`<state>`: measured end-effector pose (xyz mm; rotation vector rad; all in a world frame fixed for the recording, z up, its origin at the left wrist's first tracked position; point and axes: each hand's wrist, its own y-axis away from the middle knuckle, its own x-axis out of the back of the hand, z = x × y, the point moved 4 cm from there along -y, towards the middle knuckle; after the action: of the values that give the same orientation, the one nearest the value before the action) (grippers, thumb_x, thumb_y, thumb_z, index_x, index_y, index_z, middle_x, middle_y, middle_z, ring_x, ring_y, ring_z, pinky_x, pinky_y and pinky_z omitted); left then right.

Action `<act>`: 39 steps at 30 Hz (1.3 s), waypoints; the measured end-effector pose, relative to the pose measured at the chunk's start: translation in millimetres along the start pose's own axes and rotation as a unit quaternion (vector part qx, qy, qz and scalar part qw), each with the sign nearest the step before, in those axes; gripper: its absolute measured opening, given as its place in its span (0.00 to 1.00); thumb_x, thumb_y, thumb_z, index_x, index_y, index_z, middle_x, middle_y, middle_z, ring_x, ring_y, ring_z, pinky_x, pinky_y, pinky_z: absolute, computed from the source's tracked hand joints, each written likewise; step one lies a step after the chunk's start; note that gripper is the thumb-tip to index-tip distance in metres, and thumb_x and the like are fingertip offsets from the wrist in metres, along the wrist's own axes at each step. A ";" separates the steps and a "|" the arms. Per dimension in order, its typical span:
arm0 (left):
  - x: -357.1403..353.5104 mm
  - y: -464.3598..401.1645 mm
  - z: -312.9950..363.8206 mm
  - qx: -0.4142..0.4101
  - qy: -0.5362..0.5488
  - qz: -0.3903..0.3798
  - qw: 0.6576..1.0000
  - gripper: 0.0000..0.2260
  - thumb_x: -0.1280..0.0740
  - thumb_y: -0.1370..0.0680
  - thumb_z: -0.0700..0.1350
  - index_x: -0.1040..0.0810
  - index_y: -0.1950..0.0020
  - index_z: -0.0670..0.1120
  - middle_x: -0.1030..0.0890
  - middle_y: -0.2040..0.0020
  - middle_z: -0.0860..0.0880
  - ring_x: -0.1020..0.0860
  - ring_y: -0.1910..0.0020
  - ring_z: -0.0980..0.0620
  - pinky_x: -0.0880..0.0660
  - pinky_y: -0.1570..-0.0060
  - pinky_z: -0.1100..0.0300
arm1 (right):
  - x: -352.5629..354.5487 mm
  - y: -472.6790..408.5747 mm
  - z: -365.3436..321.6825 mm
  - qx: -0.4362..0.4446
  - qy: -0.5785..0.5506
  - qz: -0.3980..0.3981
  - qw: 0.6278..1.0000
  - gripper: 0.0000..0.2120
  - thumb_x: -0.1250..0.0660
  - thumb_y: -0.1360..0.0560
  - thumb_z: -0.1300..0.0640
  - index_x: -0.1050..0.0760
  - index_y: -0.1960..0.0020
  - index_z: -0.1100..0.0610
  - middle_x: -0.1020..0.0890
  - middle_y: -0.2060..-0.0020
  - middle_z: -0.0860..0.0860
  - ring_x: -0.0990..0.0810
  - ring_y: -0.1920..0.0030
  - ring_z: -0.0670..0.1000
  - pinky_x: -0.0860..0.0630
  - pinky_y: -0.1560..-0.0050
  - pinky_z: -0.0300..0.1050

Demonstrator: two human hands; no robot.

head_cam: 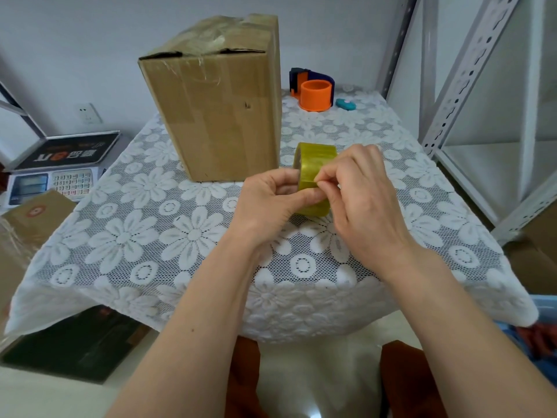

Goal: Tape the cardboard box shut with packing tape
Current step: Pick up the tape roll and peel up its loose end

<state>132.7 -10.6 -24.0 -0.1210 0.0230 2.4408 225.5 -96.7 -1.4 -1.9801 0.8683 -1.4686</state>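
A tall brown cardboard box (pixel 221 107) stands upright at the back of the table, its top flaps folded down with old clear tape on them. In front of it, a roll of yellowish packing tape (pixel 315 164) is held above the cloth. My left hand (pixel 271 200) grips the roll from the left side. My right hand (pixel 358 191) pinches at the roll's outer surface with thumb and fingertips. The lower part of the roll is hidden behind my fingers.
A lace-covered table (pixel 144 236) carries an orange and blue tape dispenser (pixel 313 90) and a small teal cutter (pixel 345 104) at the back right. A weighing scale (pixel 60 167) and another box (pixel 27 224) sit left; metal shelving (pixel 470 95) stands right.
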 end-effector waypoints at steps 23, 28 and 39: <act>-1.5 1.9 4.1 -0.050 -0.008 -0.043 0.998 0.13 0.28 0.31 0.32 0.18 0.49 0.43 0.15 0.54 0.45 0.17 0.53 0.50 0.20 0.50 0.56 | 9.4 2.6 6.4 -0.040 -0.080 0.105 0.990 0.13 0.33 0.26 0.68 0.24 0.43 0.62 0.22 0.59 0.55 0.25 0.55 0.54 0.27 0.53 0.43; -2.0 2.3 5.3 -0.055 0.000 -0.026 0.998 0.12 0.29 0.30 0.31 0.19 0.48 0.42 0.15 0.53 0.45 0.17 0.53 0.51 0.20 0.51 0.58 | 8.9 2.5 12.7 -0.062 -0.067 0.129 0.987 0.05 0.34 0.26 0.65 0.21 0.52 0.64 0.24 0.54 0.59 0.25 0.51 0.57 0.24 0.56 0.53; -1.0 3.8 5.4 -0.080 -0.011 0.084 0.993 0.08 0.26 0.32 0.34 0.17 0.54 0.41 0.15 0.59 0.43 0.16 0.60 0.49 0.19 0.55 0.56 | 8.9 3.1 4.1 -0.009 0.014 0.135 0.991 0.05 0.33 0.26 0.66 0.21 0.59 0.66 0.24 0.64 0.58 0.25 0.61 0.57 0.30 0.62 0.44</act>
<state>130.6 -13.9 -18.6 -0.1702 -0.1784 2.6102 230.7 -105.3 0.8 -1.7758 1.1172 -1.3387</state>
